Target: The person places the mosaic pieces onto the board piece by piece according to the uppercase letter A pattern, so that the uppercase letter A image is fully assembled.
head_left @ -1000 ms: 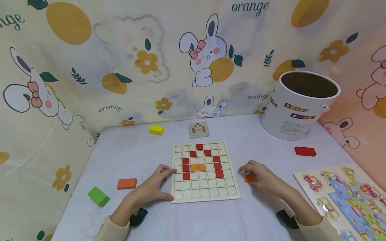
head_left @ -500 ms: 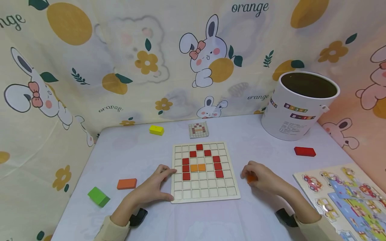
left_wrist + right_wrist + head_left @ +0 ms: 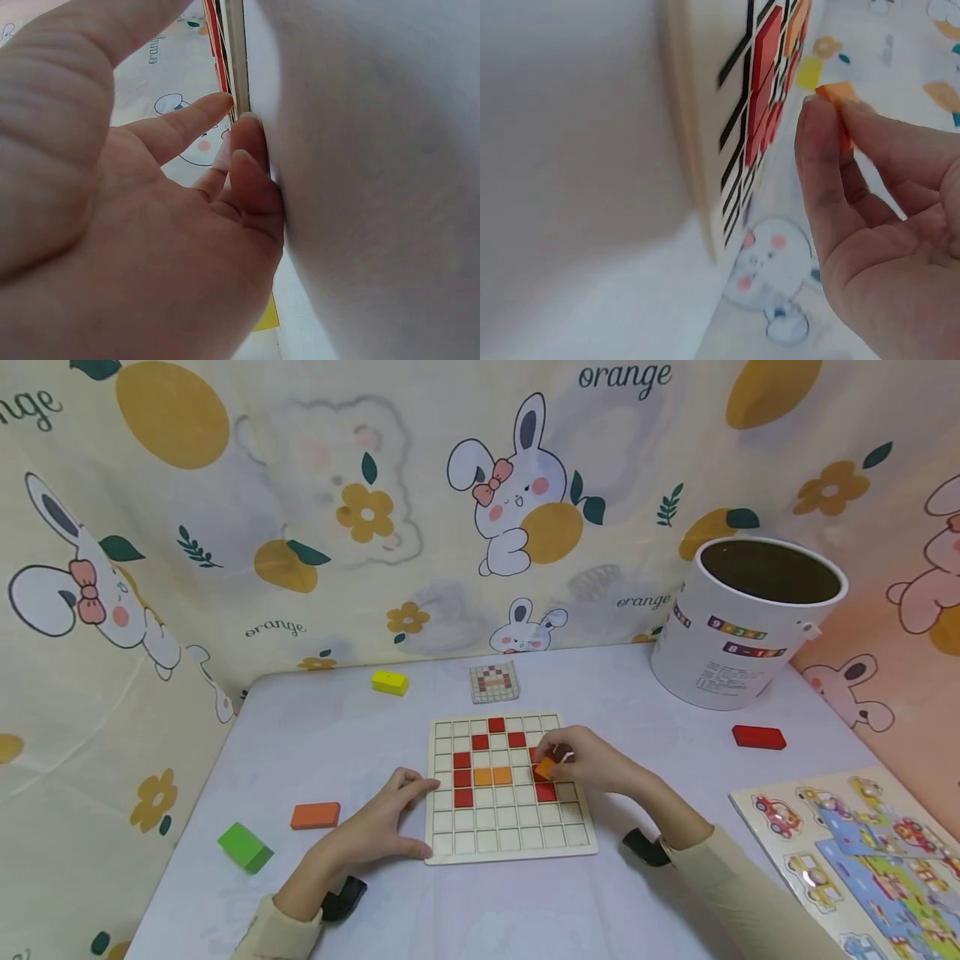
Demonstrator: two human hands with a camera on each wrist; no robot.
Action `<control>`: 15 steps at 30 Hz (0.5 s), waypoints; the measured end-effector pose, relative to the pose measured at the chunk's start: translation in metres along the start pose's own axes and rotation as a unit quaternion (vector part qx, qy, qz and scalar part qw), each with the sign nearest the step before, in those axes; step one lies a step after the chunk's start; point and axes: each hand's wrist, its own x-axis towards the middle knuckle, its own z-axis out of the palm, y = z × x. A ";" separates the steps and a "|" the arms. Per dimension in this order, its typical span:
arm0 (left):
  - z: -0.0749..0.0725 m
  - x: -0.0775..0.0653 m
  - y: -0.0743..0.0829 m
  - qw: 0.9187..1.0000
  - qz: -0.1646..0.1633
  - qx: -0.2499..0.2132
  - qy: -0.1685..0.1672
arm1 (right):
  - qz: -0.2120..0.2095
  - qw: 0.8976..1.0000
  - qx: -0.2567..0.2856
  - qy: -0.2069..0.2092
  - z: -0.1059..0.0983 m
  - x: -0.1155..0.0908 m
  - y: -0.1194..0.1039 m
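Observation:
A white grid board (image 3: pixel 487 842) lies on the table, with red tiles (image 3: pixel 462 761) in an arch shape and two orange tiles (image 3: pixel 492 777) side by side inside it. My right hand (image 3: pixel 600 762) pinches a small orange tile (image 3: pixel 545 768) between thumb and fingertips, above the board's right part. In the right wrist view that orange tile (image 3: pixel 838 93) is held up off the board's face. Along the board's left side, my left hand (image 3: pixel 382 822) rests with thumb at the lower corner and fingertips at the edge. The left wrist view shows the fingertips (image 3: pixel 247 135) against the board's side.
A small pattern card (image 3: pixel 494 682) lies behind the board, a yellow block (image 3: pixel 389 683) to its left. Orange (image 3: pixel 315 816) and green (image 3: pixel 245 847) blocks lie left. On the right are a white bucket (image 3: pixel 738 647), a red block (image 3: pixel 759 737) and a picture puzzle (image 3: pixel 847 852).
My right hand has carried the orange tile from the table at right, leftward to over the board's red tiles. The left hand has stayed at the board's left edge.

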 end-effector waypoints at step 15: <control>0.000 0.000 0.000 1.000 0.000 -0.002 -0.001 | -0.015 0.999 -0.037 -0.023 0.017 0.031 -0.005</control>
